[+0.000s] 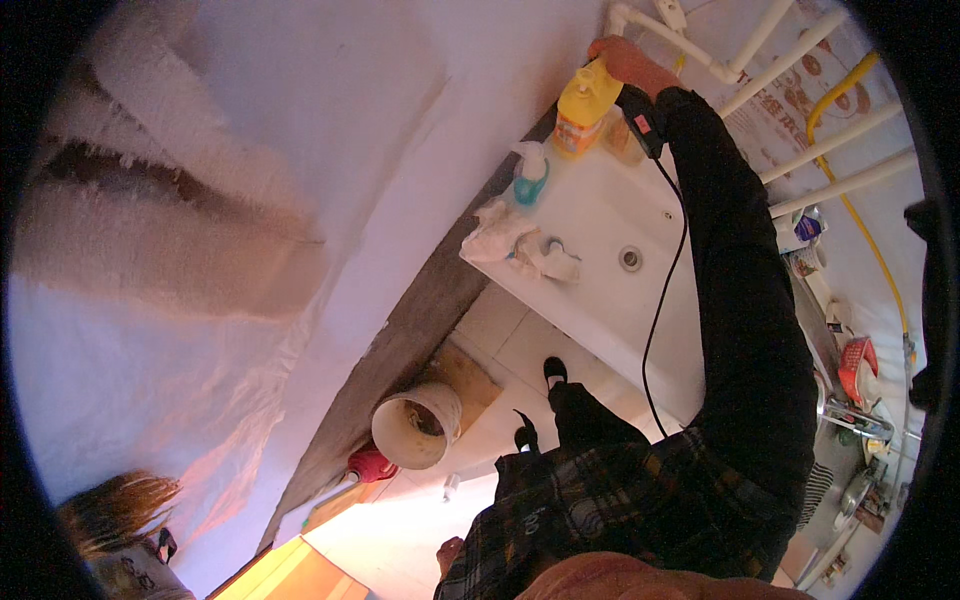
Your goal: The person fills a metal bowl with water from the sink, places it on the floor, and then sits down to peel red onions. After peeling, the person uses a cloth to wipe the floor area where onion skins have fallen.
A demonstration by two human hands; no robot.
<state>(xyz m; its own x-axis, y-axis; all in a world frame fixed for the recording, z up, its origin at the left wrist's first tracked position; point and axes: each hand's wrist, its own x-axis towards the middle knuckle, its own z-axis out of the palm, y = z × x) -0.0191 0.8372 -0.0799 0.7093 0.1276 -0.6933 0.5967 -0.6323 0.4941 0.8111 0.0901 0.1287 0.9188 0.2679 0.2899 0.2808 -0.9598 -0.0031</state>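
My right arm, in a black sleeve, stretches across a white basin [600, 210]. At its far corner my right hand [634, 64] is closed about the top of a yellow plastic bottle [576, 127], its fingers partly hidden. The bottle bears a printed label and looks upright. A black device [643, 127] sits at that wrist, trailing a black cable [660, 300]. Beside the bottle are a clear container [622, 141] and a teal bottle [529, 189] with a white top. Crumpled white cloths [544, 255] lie on the near rim. My left hand [450, 553] hangs low by my side, its fingers unclear.
White pipes [817, 165] and a yellow hose [847, 86] run along the right wall. A red basket [855, 367] and a metal tap [855, 420] are at far right. On the tiled floor, a bucket [412, 427] stands beside a brown board [476, 382] and a red object [371, 465].
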